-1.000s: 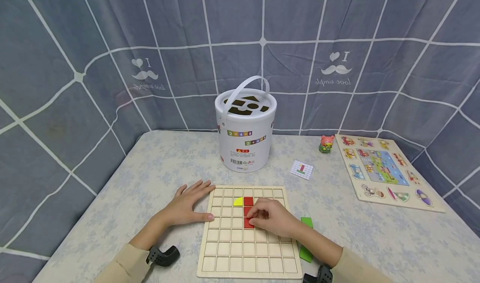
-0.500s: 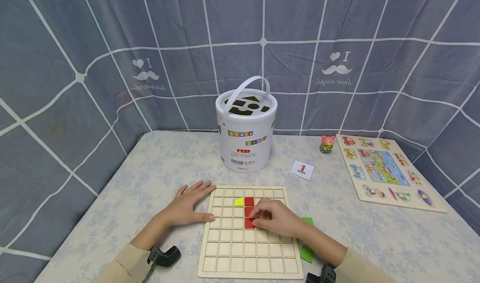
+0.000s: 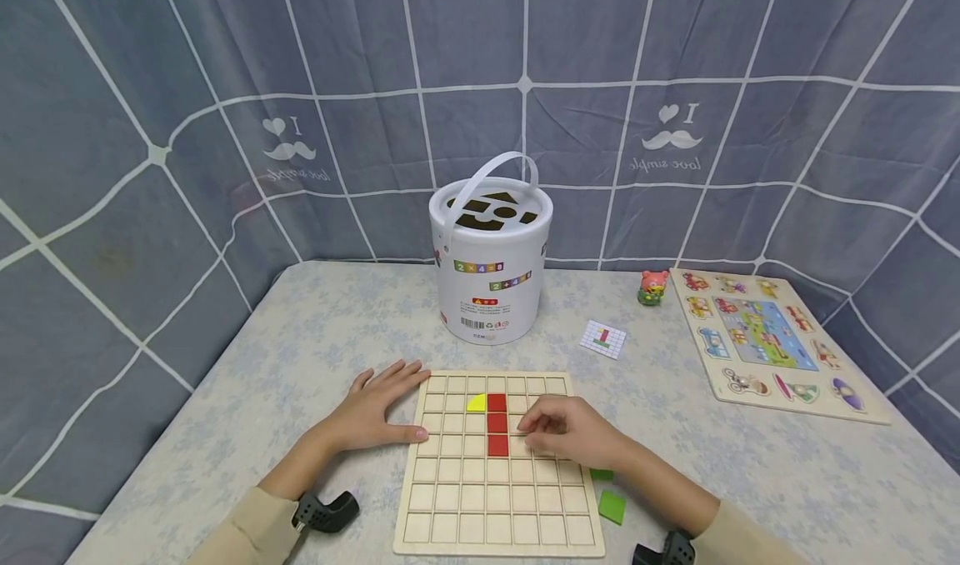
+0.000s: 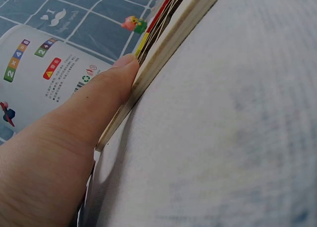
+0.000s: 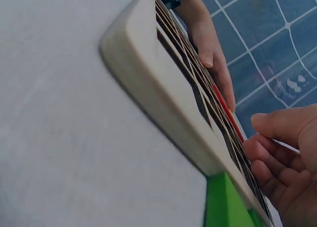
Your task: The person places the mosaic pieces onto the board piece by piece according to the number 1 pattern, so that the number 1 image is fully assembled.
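Observation:
A light wooden grid board (image 3: 495, 498) lies on the table. Three red square tiles (image 3: 497, 423) form a column in its cells, with a yellow quarter-round tile (image 3: 477, 402) left of the top one. My left hand (image 3: 378, 411) rests at the board's left edge with fingers spread; in the left wrist view its thumb (image 4: 106, 85) touches that edge. Over the board, right of the red column, my right hand (image 3: 573, 436) has loosely curled fingers and holds nothing visible. Green tiles (image 3: 612, 507) lie by the board's right edge, partly hidden by the right forearm.
Behind the board stands a white bucket (image 3: 491, 290) with shaped holes in its lid. A small pattern card (image 3: 603, 339), a pink-and-green bear figure (image 3: 652, 287) and a wooden picture puzzle (image 3: 780, 344) lie to the right. A grey checked curtain (image 3: 585, 132) surrounds the table.
My right hand has let go of the lowest red tile and moved right, leaving the whole red column uncovered. Its forearm now covers more of the green tiles. The left hand stays put.

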Demonstrator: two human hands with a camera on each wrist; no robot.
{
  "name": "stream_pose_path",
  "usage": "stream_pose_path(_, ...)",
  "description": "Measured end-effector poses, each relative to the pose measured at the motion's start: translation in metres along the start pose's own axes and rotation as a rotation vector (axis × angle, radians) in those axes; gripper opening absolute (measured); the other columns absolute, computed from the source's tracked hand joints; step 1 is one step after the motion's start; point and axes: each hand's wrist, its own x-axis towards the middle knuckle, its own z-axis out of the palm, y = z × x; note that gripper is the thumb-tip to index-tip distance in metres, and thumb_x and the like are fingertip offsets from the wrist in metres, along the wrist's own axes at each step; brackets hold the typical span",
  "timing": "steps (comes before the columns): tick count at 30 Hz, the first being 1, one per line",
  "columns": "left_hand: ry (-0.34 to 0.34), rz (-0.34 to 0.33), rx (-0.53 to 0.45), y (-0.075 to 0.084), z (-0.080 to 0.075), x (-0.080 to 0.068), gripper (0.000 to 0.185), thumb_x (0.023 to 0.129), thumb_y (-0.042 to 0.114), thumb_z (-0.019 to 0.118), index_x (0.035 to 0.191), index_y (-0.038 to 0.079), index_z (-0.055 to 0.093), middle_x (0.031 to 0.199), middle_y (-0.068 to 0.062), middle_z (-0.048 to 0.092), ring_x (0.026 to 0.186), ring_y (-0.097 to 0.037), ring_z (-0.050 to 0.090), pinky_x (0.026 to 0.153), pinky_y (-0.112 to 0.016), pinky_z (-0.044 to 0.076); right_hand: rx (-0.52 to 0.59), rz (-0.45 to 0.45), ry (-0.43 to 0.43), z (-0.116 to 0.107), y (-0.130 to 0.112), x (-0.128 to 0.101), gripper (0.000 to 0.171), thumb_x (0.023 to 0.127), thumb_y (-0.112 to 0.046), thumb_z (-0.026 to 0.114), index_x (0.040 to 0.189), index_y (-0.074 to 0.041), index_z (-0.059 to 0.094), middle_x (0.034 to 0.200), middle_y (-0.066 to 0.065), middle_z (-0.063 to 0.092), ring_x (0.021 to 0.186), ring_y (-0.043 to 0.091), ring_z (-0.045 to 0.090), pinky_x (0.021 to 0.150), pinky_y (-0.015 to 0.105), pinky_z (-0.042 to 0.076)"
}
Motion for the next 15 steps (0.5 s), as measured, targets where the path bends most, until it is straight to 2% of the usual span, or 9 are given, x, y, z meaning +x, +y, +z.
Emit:
stream_pose_path(5, -0.001, -0.001, -0.004, 0.000, 0.000, 0.000, 0.089, 0.079, 0.062, 0.070, 0.151, 0.017, 0.041, 0.156, -0.008, 0.033, 0.145, -0.035, 0.020, 0.110, -0.065, 0.004, 0.001, 0.038, 0.033, -0.008, 0.006, -0.007, 0.011, 0.090, -0.006, 0.070, 0.101, -0.005, 0.071, 0.093, 0.003, 0.066, 0.078, 0.012, 0.060, 0.067, 0.024, 0.051)
stream_pose_path(15, -0.002, -0.002, -0.015, 0.000, 0.001, -0.001, 0.089, 0.079, 0.061, 0.070, 0.151, 0.017, 0.040, 0.156, -0.008, 0.033, 0.145, -0.035, 0.020, 0.110, -0.064, 0.003, 0.013, 0.081, 0.059, -0.021, 0.010, -0.022, 0.013, 0.093, -0.012, 0.068, 0.102, -0.003, 0.070, 0.095, 0.009, 0.066, 0.079, 0.013, 0.059, 0.068, 0.025, 0.051)
